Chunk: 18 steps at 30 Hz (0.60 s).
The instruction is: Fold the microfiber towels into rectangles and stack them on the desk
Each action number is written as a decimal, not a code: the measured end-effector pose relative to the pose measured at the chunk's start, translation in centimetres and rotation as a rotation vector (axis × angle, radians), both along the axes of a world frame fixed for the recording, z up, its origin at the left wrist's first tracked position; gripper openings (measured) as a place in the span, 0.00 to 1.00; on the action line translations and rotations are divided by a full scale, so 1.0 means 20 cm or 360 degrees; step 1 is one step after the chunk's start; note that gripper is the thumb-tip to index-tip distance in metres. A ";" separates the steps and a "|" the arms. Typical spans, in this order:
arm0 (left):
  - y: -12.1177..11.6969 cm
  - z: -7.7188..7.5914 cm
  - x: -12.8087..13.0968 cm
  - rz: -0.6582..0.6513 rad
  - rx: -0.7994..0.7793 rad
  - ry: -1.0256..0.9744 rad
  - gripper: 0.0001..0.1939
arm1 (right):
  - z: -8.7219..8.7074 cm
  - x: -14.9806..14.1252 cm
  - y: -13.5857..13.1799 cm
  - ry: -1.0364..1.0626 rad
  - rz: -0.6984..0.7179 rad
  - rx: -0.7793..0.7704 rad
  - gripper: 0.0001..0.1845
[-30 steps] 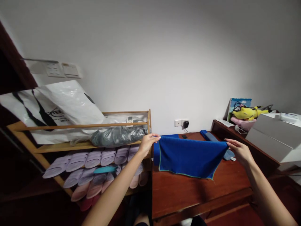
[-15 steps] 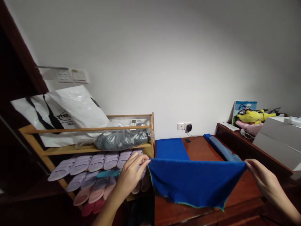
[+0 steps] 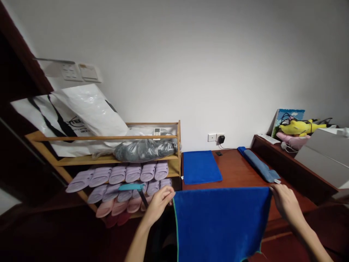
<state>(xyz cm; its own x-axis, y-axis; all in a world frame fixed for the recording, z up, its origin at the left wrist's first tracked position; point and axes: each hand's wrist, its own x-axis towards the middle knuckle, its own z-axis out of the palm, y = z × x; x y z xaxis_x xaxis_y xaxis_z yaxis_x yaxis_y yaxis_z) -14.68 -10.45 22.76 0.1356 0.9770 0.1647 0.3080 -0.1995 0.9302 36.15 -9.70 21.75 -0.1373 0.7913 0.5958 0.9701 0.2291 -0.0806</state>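
A blue towel (image 3: 220, 222) with a green edge hangs spread out in front of me, over the near edge of the dark wooden table (image 3: 237, 173). My left hand (image 3: 160, 202) pinches its upper left corner, fingers closed. My right hand (image 3: 285, 202) grips its upper right corner. Behind it, a folded blue towel (image 3: 200, 167) lies flat on the table near the wall. A rolled blue towel (image 3: 259, 165) lies along the table's right side.
A wooden shoe rack (image 3: 117, 160) at the left holds several pale slippers (image 3: 128, 174), a grey bagged bundle (image 3: 144, 150) and white plastic bags (image 3: 73, 120). A wall socket with a plug (image 3: 216, 138) sits behind the table. At the right stand a yellow plush toy (image 3: 300, 126) and grey boxes (image 3: 324, 156).
Both hands have drawn the spread towel toward me and lower, off the tabletop, so it now hangs full length. The folded towel behind it has come into view.
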 end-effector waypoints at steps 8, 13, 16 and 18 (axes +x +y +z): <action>0.46 -0.38 0.10 0.0171 0.0024 0.0295 0.09 | -0.28 -0.14 0.39 0.0569 -0.0172 -0.0597 0.13; 0.60 -0.43 0.10 0.0311 -0.0103 0.0354 0.06 | -0.33 -0.21 0.57 0.1072 -0.0361 -0.0713 0.14; 0.66 -0.45 0.09 0.0346 -0.0325 0.0323 0.15 | -0.35 -0.24 0.66 0.1410 -0.0382 -0.0794 0.13; 0.69 -0.46 0.09 0.0357 -0.0506 0.0267 0.17 | -0.38 -0.27 0.70 0.1574 -0.0383 -0.0819 0.14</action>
